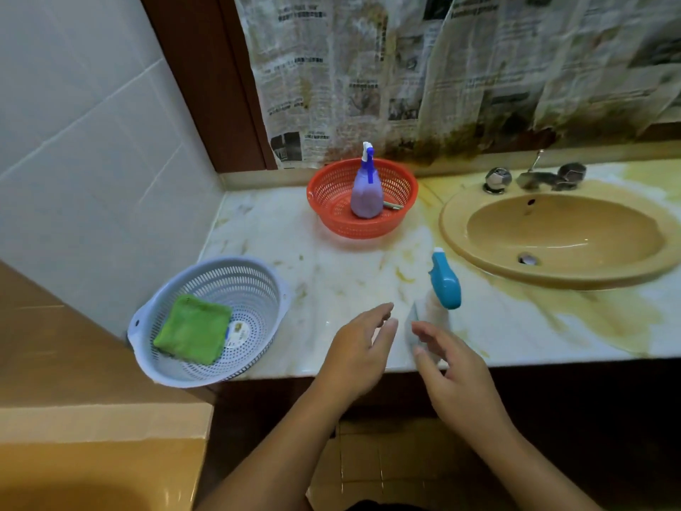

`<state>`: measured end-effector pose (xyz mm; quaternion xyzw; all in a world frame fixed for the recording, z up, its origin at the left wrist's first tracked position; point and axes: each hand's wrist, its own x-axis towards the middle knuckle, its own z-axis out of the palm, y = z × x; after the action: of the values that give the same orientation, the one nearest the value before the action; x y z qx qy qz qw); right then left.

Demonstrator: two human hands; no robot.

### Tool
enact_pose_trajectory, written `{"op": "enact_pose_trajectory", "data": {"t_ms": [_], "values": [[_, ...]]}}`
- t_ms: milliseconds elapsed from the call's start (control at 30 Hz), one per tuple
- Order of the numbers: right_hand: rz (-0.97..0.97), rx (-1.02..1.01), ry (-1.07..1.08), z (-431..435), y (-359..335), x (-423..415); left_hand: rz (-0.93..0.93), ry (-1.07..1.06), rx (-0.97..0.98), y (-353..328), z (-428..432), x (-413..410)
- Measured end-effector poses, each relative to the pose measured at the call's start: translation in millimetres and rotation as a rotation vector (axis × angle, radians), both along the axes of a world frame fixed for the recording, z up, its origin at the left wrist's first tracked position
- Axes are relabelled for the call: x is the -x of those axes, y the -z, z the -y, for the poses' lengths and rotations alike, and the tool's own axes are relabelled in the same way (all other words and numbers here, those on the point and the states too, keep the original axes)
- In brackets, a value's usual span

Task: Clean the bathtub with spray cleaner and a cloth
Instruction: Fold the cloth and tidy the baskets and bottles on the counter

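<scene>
Nearest, at the front edge of the counter (pixel 331 274): left hand (pixel 363 348) and right hand (pixel 455 366), apart, fingers loosely spread, flanking a blue-topped spray bottle (pixel 446 282); contact with it too blurred to tell. Near left, a pale perforated basket (pixel 258 289) holding a folded green cloth (pixel 191 328) and a sticker, unreadable. Farther back, a red basket (pixel 331 215) with a purple spray bottle (pixel 366 189) upright inside. Beyond, on the wall, newspaper (pixel 368 68), print illegible.

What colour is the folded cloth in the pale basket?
The cloth is bright green; the head view shows it best.
</scene>
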<state>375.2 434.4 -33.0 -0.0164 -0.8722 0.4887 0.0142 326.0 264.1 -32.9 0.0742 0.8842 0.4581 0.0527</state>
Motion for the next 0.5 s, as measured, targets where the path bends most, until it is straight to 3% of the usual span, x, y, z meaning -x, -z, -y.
{"op": "enact_pose_trajectory", "data": {"t_ms": [200,333,500], "values": [[0.007,0.079,0.192,-33,-8,27,0.086,0.007,0.041,-1,-37,-15],[0.057,-0.047,0.034,-42,-10,57,0.134,-0.007,0.044,1,-47,-20],[-0.017,-0.092,-0.083,-48,-15,69,0.190,-0.021,0.083,5,-52,-22]]}}
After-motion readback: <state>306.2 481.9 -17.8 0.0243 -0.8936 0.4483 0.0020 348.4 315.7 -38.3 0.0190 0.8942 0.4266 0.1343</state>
